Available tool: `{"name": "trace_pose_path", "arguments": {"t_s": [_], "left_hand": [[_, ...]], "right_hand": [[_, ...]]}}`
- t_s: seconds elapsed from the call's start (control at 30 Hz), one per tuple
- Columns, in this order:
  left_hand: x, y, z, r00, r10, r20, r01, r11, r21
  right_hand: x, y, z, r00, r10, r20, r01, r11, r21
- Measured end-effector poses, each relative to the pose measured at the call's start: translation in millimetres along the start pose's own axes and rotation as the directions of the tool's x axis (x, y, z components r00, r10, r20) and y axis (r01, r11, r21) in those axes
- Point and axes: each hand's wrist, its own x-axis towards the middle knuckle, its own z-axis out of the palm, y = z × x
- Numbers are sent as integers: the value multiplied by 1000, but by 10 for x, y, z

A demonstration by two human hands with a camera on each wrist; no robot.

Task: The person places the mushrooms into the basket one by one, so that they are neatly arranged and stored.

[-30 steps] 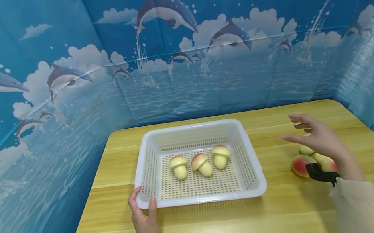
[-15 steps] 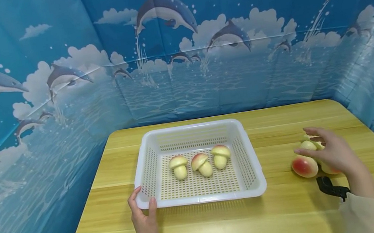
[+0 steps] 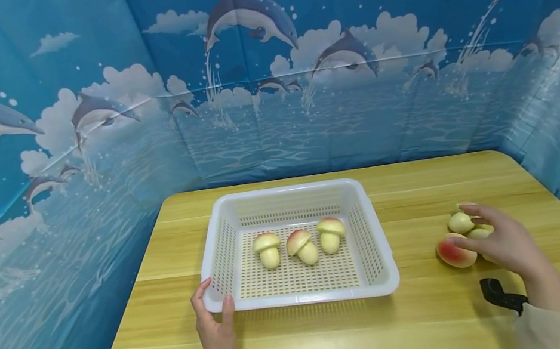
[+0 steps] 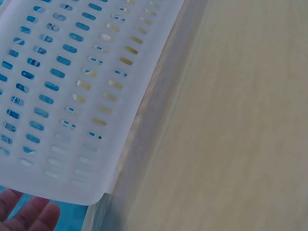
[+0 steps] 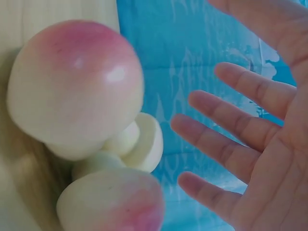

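Note:
A white plastic basket [image 3: 304, 298] with slotted walls stands on the table, with three toy mushrooms, including a middle one [image 3: 303, 247], lying inside. My left hand [image 3: 218, 331] holds its near left corner, thumb at the front and index finger at the left rim. In the left wrist view, fingertips [image 4: 33, 216] show beside that corner. At the right, my right hand [image 3: 507, 240] hovers beside a heap of several more mushrooms, its fingers spread and holding nothing. Nearest its thumb lies a red-capped mushroom [image 3: 456, 251]; the right wrist view shows a gap between the palm and a pink-capped mushroom [image 5: 77, 86].
The wooden table [image 3: 338, 346] has rounded far corners. A blue curtain [image 3: 275, 139] printed with dolphins hangs behind and along both sides. Black camera mounts sit on both wrists, the right one [image 3: 502, 297] just in front of the heap.
My right hand has come down and towards me, closer over the heap of mushrooms on the right. The left hand, the basket and the mushrooms in it stay put.

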Motion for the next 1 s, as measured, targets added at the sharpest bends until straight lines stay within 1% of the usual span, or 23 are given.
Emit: {"name": "trace_pose_path", "arguments": {"t_s": [0.13,0.2,0.37,0.5,0.63,0.73,0.8,0.9,1.0], "left_hand": [[4,10,-1,1000,7,3,-7,1000,-1],[4,19,-1,1000,6,1,-6,1000,0],[6,25,2,1000,6,0,-6,1000,4],[0,2,6,1000,22,-7,-22,1000,12],[-4,-187,16,1000,23,-16,-23,1000,20],[0,-364,23,1000,15,-11,-15,1000,15],[0,-412,23,1000,19,-9,-19,1000,12],[0,-442,24,1000,25,-8,-25,1000,2],[1,-444,25,1000,25,-9,-25,1000,4]], "right_hand": [[-10,24,26,999,3,32,-3,1000,-28],[-17,38,41,999,-7,38,9,999,-34],[-42,77,88,999,-50,21,51,998,-36],[-50,83,128,997,-71,-1,71,996,-51],[-37,74,157,998,-65,13,66,996,-64],[-28,70,188,998,-67,20,69,995,-76],[-21,71,215,996,-90,-2,89,993,-74],[-8,79,261,991,-127,-41,124,990,-66],[4,98,298,991,-124,-46,122,991,-50]]}}
